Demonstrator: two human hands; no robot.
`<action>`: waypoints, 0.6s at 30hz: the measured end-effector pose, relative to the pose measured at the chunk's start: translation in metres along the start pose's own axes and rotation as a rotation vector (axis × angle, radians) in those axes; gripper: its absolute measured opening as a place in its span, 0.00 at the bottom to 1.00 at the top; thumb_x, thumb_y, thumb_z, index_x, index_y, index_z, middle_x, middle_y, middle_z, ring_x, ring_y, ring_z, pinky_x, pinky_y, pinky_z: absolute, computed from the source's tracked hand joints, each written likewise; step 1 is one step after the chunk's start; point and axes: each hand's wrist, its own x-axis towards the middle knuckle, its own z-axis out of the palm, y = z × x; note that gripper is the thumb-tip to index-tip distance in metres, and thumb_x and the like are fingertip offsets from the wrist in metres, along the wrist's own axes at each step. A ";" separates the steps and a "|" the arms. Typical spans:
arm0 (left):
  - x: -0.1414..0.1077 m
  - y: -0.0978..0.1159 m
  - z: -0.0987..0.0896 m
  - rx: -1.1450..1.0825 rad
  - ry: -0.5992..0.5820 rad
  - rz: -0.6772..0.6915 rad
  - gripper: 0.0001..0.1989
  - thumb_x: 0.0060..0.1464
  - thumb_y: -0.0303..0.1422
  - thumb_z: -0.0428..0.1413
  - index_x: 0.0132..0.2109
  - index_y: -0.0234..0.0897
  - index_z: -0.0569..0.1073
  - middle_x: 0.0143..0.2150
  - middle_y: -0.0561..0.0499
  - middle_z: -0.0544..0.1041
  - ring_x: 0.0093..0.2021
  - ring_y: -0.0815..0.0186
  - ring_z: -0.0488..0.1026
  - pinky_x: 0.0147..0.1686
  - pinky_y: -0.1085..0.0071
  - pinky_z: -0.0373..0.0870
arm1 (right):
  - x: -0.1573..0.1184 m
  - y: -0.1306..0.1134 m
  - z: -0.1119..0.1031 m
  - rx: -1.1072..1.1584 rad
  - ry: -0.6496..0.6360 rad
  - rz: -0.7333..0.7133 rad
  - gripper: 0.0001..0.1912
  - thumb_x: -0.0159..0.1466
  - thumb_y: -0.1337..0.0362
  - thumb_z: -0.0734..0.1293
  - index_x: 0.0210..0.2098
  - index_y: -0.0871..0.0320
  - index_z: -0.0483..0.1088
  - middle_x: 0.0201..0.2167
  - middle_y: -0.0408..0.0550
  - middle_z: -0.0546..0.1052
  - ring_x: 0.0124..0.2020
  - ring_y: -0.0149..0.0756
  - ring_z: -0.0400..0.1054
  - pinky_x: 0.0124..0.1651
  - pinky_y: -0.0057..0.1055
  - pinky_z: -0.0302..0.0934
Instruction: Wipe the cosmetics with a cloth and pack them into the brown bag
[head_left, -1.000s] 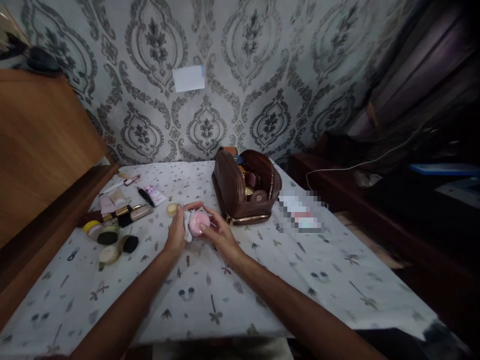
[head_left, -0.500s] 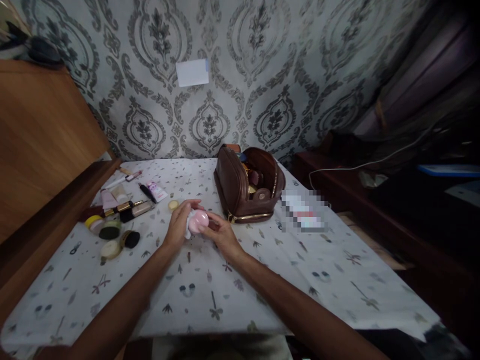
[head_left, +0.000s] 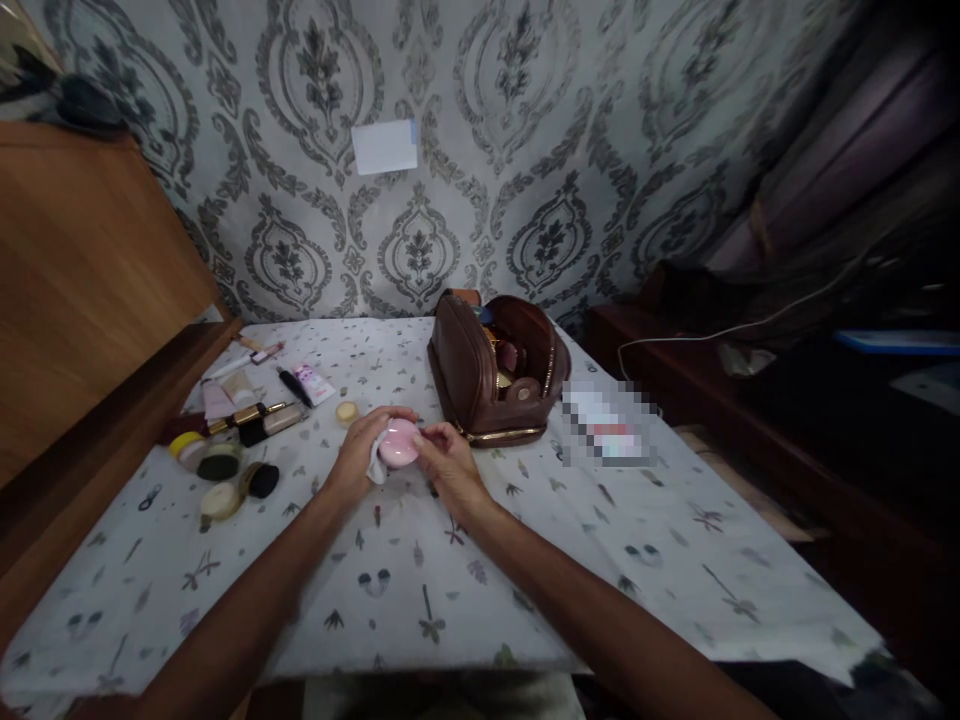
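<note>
A shiny pink round compact [head_left: 399,443] is held just above the table between my two hands. My left hand [head_left: 358,455] is closed around its left side, with a crumpled white wipe or tissue [head_left: 377,466] between the palm and the compact. On the other side, the thumb and fingers of my right hand [head_left: 454,472] pinch the compact's right edge. Behind my left hand lies a small pale-yellow round pot [head_left: 347,412]. An open brown leather bag [head_left: 469,375] with a gold zip stands beyond my right hand, several items inside it.
Several cosmetics lie at the left: a yellow-lidded jar [head_left: 186,447], dark-lidded jars, a cream jar [head_left: 220,501], tubes and a black pen-like item [head_left: 292,384]. A blurred-out flat object [head_left: 609,424] lies right of the bag. A wooden panel [head_left: 90,250] borders the table's left side.
The pink compact has turned a little, showing its face more broadly. My right thumb and fingers have shifted on its right edge. Bag and cosmetics stay in place.
</note>
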 end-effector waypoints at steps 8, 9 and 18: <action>-0.001 -0.011 -0.001 0.118 0.123 0.072 0.12 0.51 0.39 0.57 0.29 0.34 0.77 0.27 0.51 0.76 0.29 0.67 0.70 0.31 0.73 0.64 | -0.005 0.002 0.001 -0.092 -0.089 0.041 0.23 0.45 0.49 0.78 0.24 0.58 0.66 0.25 0.38 0.67 0.29 0.29 0.63 0.34 0.28 0.66; -0.001 -0.012 -0.001 0.120 0.144 0.074 0.12 0.51 0.39 0.57 0.29 0.35 0.76 0.26 0.52 0.75 0.28 0.68 0.69 0.30 0.74 0.63 | -0.006 0.002 0.001 -0.091 -0.101 0.053 0.23 0.46 0.48 0.77 0.25 0.57 0.66 0.25 0.38 0.67 0.29 0.29 0.64 0.33 0.28 0.66; 0.002 -0.016 -0.002 0.134 0.288 0.102 0.15 0.51 0.41 0.56 0.25 0.36 0.71 0.23 0.56 0.68 0.25 0.70 0.64 0.26 0.75 0.60 | -0.011 0.003 0.003 -0.142 -0.225 0.085 0.22 0.45 0.58 0.79 0.37 0.54 0.70 0.39 0.42 0.74 0.36 0.35 0.70 0.33 0.31 0.69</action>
